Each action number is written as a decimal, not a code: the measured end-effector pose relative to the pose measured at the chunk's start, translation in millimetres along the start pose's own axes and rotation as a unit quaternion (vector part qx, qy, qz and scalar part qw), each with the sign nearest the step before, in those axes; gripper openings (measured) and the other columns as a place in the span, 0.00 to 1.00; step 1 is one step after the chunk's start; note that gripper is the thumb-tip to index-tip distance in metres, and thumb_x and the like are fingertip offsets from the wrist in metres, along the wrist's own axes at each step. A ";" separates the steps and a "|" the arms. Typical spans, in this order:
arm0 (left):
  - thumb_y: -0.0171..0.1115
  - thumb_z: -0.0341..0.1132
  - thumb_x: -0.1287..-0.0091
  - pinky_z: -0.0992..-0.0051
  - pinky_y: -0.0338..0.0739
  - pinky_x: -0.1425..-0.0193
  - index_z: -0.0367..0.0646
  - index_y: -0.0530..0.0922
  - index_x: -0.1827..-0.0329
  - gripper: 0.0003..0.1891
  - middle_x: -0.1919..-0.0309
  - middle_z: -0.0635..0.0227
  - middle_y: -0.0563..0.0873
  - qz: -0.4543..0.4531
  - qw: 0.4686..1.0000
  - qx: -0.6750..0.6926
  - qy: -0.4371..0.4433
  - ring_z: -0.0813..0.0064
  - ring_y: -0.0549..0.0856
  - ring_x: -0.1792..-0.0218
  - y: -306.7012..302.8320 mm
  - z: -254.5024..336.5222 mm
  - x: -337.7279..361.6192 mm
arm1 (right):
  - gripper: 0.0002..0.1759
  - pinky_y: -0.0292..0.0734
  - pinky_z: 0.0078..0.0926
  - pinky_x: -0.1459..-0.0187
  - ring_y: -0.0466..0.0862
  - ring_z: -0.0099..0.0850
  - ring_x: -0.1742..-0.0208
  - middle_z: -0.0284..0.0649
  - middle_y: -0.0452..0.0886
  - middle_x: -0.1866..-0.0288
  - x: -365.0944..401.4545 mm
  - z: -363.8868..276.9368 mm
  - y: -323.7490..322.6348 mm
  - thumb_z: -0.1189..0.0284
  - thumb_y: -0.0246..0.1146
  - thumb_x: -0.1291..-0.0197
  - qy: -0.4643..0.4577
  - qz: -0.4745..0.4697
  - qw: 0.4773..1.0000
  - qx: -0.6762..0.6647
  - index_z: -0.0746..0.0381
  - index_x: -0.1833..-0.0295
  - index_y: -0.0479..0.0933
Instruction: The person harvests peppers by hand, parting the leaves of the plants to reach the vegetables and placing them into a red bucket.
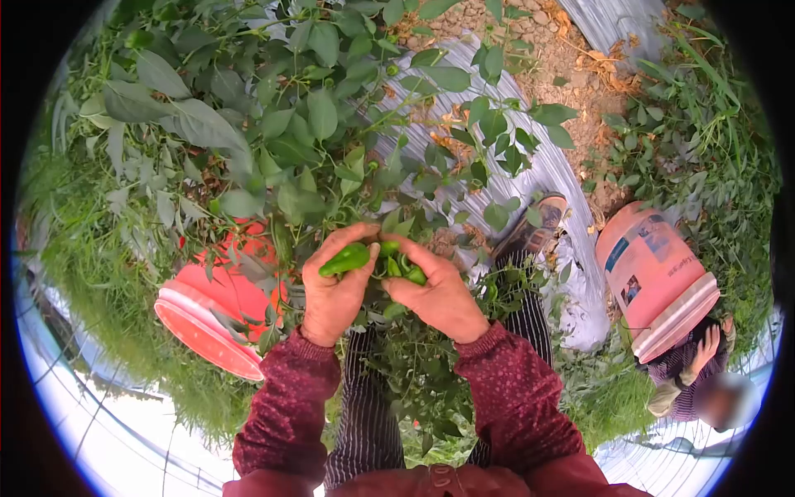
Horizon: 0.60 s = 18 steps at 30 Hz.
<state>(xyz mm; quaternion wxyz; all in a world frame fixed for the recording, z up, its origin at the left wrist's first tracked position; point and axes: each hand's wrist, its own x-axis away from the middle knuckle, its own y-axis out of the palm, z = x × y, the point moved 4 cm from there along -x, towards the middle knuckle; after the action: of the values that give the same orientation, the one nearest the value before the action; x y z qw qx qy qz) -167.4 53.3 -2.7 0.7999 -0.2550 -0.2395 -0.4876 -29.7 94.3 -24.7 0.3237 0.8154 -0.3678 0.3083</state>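
Observation:
Close together at the centre of the view are my two hands, among the leaves of a pepper plant (323, 116). My left hand (335, 282) is closed round a green pepper (345, 259), whose tip points left. My right hand (439, 290) is closed on several green peppers (401, 267), which show between its thumb and fingers. The fingertips of both hands nearly meet near the stems. Leaves hang in front of and behind the hands.
A red bucket (217, 302) stands at the left, partly behind leaves. Another bucket (654, 269) is at the right, with a person (691, 369) beyond it. Silver plastic sheeting (530, 161) covers ground near my shoe (542, 222).

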 end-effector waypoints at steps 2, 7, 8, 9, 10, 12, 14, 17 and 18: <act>0.62 0.21 0.38 0.81 0.75 0.55 0.37 0.78 0.53 0.11 0.62 0.73 0.82 0.014 0.997 0.041 -0.065 0.85 0.78 0.61 -2.1 -1.9 3.4 | 0.26 0.73 0.18 0.57 0.75 0.16 0.61 0.30 0.79 0.59 1.1 1.6 1.6 0.78 0.62 0.44 0.042 -0.003 0.999 -0.026 0.58 0.38 0.71; 0.65 0.23 0.41 0.80 0.75 0.59 0.37 0.79 0.55 0.11 0.63 0.73 0.82 0.035 0.994 0.069 -0.077 0.85 0.77 0.61 -0.4 5.4 12.0 | 0.21 0.72 0.16 0.56 0.75 0.15 0.60 0.29 0.79 0.58 0.4 8.0 5.0 0.79 0.61 0.44 0.072 -0.011 0.983 -0.166 0.61 0.42 0.74; 0.68 0.24 0.43 0.80 0.75 0.59 0.37 0.79 0.56 0.12 0.63 0.71 0.82 0.055 0.994 0.077 -0.048 0.82 0.78 0.61 -0.9 9.8 13.0 | 0.20 0.72 0.15 0.55 0.75 0.15 0.59 0.28 0.79 0.58 0.3 8.0 4.4 0.80 0.61 0.43 0.065 -0.003 0.981 -0.183 0.62 0.44 0.75; 0.68 0.24 0.43 0.80 0.75 0.59 0.37 0.79 0.56 0.12 0.63 0.71 0.82 0.054 0.994 0.077 -0.051 0.82 0.78 0.61 -4.2 10.1 12.8 | 0.20 0.72 0.15 0.55 0.75 0.15 0.59 0.28 0.79 0.58 0.3 8.8 4.2 0.80 0.61 0.43 0.067 -0.002 0.981 -0.183 0.62 0.44 0.75; 0.70 0.25 0.46 0.78 0.76 0.58 0.38 0.79 0.57 0.14 0.61 0.67 0.82 0.023 0.990 -0.116 0.079 0.77 0.80 0.61 -8.1 20.8 10.9 | 0.18 0.72 0.15 0.55 0.75 0.15 0.59 0.28 0.79 0.58 -0.5 8.9 3.7 0.80 0.61 0.43 0.060 0.002 0.981 -0.182 0.63 0.45 0.75; 0.73 0.28 0.52 0.73 0.78 0.56 0.41 0.80 0.59 0.17 0.54 0.56 0.78 0.001 0.935 -0.306 0.179 0.61 0.82 0.60 -2.5 37.5 14.1 | 0.17 0.72 0.15 0.55 0.75 0.15 0.59 0.28 0.79 0.59 -1.4 6.4 3.5 0.80 0.61 0.43 0.050 0.004 0.982 -0.182 0.64 0.46 0.76; 0.73 0.28 0.52 0.72 0.79 0.58 0.42 0.80 0.59 0.17 0.51 0.56 0.77 0.007 0.924 -0.340 0.176 0.61 0.82 0.60 -4.6 49.8 19.1 | 0.14 0.72 0.15 0.57 0.75 0.14 0.60 0.28 0.80 0.59 -1.3 0.9 -1.9 0.79 0.61 0.42 0.028 0.019 0.991 -0.128 0.63 0.48 0.77; 0.73 0.29 0.53 0.71 0.80 0.64 0.43 0.80 0.59 0.17 0.48 0.58 0.73 0.023 0.903 -0.391 0.179 0.63 0.83 0.64 -4.7 60.0 30.2 | 0.12 0.73 0.14 0.58 0.75 0.14 0.61 0.28 0.80 0.61 0.4 -4.7 -9.6 0.78 0.61 0.40 0.018 0.044 0.995 -0.092 0.63 0.50 0.78; 0.73 0.27 0.54 0.71 0.79 0.66 0.42 0.80 0.60 0.16 0.50 0.59 0.74 0.025 0.902 -0.411 0.132 0.65 0.82 0.65 -3.4 65.1 35.8 | 0.12 0.73 0.14 0.58 0.75 0.14 0.61 0.28 0.80 0.61 0.8 -4.3 -10.9 0.78 0.61 0.40 0.017 0.044 0.995 -0.093 0.63 0.50 0.78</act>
<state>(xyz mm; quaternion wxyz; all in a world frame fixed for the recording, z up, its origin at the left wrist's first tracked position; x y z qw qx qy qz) -164.6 70.1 69.6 0.6601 -0.5006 0.0963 -0.5517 -21.7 102.8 -24.9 0.3902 0.7594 -0.4248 0.3009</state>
